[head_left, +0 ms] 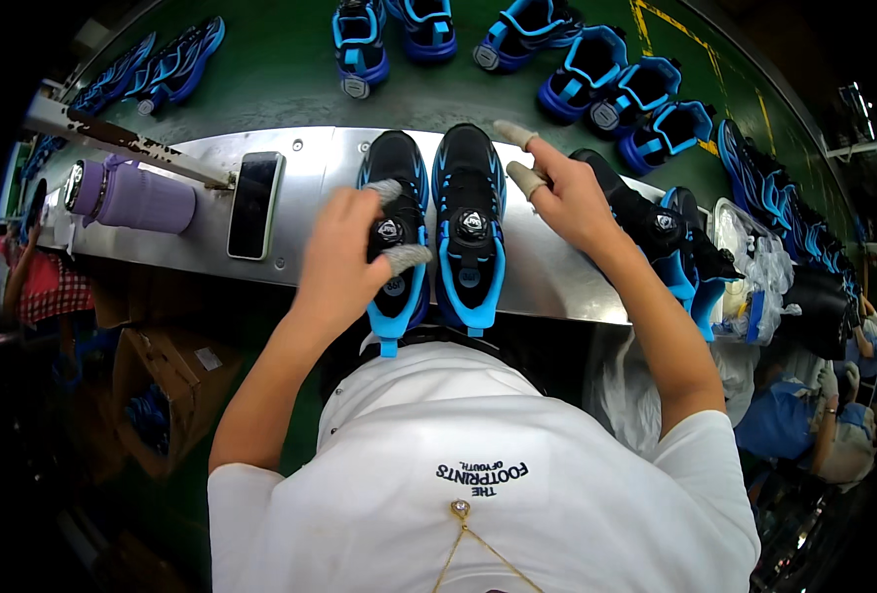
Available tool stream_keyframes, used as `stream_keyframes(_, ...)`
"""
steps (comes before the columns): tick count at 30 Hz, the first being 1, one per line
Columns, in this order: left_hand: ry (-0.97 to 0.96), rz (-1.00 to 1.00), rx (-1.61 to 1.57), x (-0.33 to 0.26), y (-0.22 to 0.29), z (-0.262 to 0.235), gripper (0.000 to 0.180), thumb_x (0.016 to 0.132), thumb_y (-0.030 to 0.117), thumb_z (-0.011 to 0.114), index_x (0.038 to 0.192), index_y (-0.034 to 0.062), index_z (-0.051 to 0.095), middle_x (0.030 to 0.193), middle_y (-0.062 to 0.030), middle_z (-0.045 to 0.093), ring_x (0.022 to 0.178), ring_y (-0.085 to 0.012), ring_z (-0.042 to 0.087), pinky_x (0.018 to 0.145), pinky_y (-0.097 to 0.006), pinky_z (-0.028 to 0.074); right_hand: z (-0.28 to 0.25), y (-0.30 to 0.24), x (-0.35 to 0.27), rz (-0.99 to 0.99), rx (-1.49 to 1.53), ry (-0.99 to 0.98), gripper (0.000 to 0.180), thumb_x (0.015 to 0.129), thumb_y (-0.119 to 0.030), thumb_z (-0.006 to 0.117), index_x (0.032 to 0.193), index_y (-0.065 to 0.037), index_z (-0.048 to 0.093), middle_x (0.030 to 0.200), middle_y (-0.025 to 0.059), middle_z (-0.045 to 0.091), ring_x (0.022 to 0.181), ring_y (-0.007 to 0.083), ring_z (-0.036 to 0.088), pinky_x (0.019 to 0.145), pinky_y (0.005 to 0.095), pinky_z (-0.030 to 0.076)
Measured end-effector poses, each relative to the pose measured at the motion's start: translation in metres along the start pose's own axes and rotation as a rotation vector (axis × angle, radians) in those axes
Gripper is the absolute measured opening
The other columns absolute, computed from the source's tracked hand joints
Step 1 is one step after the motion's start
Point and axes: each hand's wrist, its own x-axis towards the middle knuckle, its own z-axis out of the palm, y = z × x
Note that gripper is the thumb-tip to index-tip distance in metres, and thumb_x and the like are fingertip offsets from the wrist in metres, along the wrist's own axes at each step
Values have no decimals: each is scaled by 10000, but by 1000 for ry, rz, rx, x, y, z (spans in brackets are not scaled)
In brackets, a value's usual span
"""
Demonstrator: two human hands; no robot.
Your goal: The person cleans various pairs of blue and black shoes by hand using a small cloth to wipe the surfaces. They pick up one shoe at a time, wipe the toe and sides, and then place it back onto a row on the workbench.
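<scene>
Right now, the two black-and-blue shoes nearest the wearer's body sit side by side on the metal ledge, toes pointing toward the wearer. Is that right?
Not the toes: the head view shows them pointing away from the white shirt, with the blue heels nearest it. The two black-and-blue shoes do sit side by side on the metal ledge.

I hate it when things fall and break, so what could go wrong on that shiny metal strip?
The phone lies close to the strip's near edge, not far from the left hand, so a careless swing might knock it off.

The pair of shoes could slip too: their heels seem to reach past that same edge, and the left hand is over one of them, so a bump might push it.
</scene>
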Motion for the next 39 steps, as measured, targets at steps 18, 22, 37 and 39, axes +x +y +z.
stream_keyframes(18,-397,7,-313,12,-34,-22,462,835,71,691,1285,64,583,1015,-58,539,914,-158,542,839,-286,443,-1,-38,-2,-11,123,-70,337,951,-97,561,1284,-105,607,705,9,537,605,66,420,591,218,400)
stream_keyframes(22,-46,78,-143,6,-20,-11,409,791,150,748,1153,17,610,1039,-89,521,922,-191,546,840,-300,448,5,-45,3,-9,169,-114,328,958,-106,560,1282,-104,608,720,3,549,616,64,433,594,215,409)
stream_keyframes(37,-29,-461,-752,-46,-25,-28,178,935,98,570,1043,-17,654,881,-56,642,668,-118,576,672,-213,486,50,-61,37,-523,-178,-568,691,832,-170,696,1460,-217,413,937,101,557,863,288,533,787,391,451)
stream_keyframes(39,-239,-693,-1011,-60,-18,-27,215,961,105,519,1063,-24,658,843,-82,655,608,-107,577,591,-227,493,59,-63,43,-625,-213,-593,687,836,-166,687,1462,-222,410,929,100,556,855,285,533,787,392,452)
